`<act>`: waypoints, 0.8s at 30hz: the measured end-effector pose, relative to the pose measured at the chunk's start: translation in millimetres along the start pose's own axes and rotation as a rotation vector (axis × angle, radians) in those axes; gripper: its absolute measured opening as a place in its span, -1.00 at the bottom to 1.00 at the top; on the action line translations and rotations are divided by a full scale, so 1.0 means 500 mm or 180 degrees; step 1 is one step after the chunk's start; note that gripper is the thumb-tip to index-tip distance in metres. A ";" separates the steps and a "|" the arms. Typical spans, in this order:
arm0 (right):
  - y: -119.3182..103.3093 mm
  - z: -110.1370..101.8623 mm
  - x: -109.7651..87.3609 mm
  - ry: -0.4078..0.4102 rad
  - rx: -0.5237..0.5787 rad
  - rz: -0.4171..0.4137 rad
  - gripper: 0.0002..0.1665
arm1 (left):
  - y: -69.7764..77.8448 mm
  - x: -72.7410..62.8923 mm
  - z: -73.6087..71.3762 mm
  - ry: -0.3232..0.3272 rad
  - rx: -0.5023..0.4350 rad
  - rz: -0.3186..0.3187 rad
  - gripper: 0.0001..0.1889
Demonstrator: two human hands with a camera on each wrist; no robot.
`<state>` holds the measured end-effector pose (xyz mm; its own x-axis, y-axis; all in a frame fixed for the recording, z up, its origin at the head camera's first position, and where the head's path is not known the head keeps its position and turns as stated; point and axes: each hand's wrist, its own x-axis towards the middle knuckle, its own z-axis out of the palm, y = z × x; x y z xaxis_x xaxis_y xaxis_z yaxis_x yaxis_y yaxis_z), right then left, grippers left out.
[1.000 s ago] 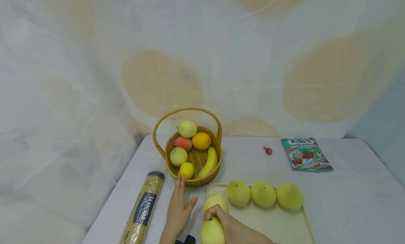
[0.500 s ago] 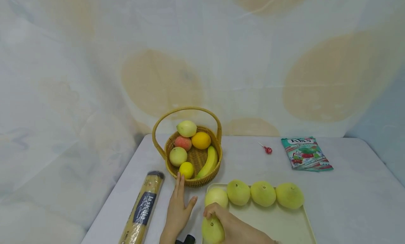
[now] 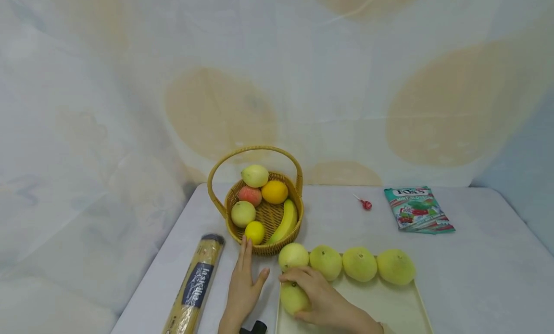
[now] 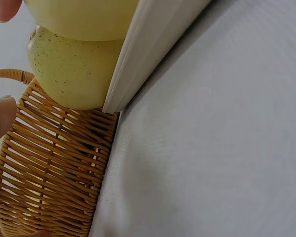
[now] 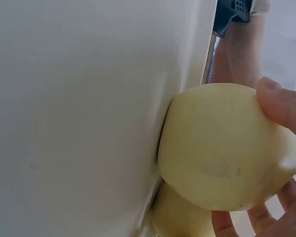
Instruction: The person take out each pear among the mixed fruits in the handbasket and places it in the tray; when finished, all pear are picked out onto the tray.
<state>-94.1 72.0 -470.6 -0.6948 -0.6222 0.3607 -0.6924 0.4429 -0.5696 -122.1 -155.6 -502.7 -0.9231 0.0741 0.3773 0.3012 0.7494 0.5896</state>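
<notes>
With fingers curled round it, my right hand [image 3: 322, 298] holds a pale yellow-green melon [image 3: 292, 298] at the left side of a cream tray [image 3: 368, 310]. The right wrist view shows this melon [image 5: 222, 148] close against the tray, with thumb and fingertips round its outer side. Just behind it sits another melon [image 3: 293, 256] at the tray's back left corner. Several similar melons [image 3: 359, 264] line the tray's back edge. My left hand [image 3: 243, 288] is left of the tray, fingers straight, fingertips at the front of a wicker basket [image 3: 271, 218].
The basket carries a lemon [image 3: 255, 233], a banana [image 3: 286, 223], an orange [image 3: 274, 192] and other fruit under a tall handle. A spaghetti pack [image 3: 196, 286] lies at left. A lollipop [image 3: 366, 205] and a candy bag [image 3: 419, 210] lie at back right.
My right hand has moved away from me along the tray's left side with its melon. The melon behind it has shifted back to the corner. My left hand has stayed put.
</notes>
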 end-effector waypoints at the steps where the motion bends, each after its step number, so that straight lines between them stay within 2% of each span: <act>1: 0.000 -0.001 0.000 -0.0029 0.0004 0.0012 -0.02 | 0.000 0.000 0.000 0.0001 -0.0003 -0.0004 -0.10; 7: 0.003 -0.014 0.009 -0.0040 -0.0008 -0.0041 0.01 | -0.001 0.001 0.003 0.0029 0.0023 0.0020 -0.10; 12: 0.002 -0.042 0.024 0.0000 0.0053 -0.0056 0.00 | 0.001 0.000 0.004 0.0064 0.0049 0.0053 -0.11; 19: -0.022 -0.100 0.051 -0.0044 0.0437 -0.0006 -0.28 | 0.003 0.000 0.001 -0.0018 0.0001 -0.0032 -0.10; 24: -0.049 -0.146 0.086 0.0079 0.0341 -0.0069 -0.36 | 0.001 0.000 0.001 -0.0067 0.0002 -0.0090 -0.10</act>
<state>-121.2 81.4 -387.1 -0.6855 -0.6140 0.3913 -0.6834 0.3572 -0.6367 -122.2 -155.2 -502.7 -0.9361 0.0668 0.3453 0.2747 0.7519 0.5993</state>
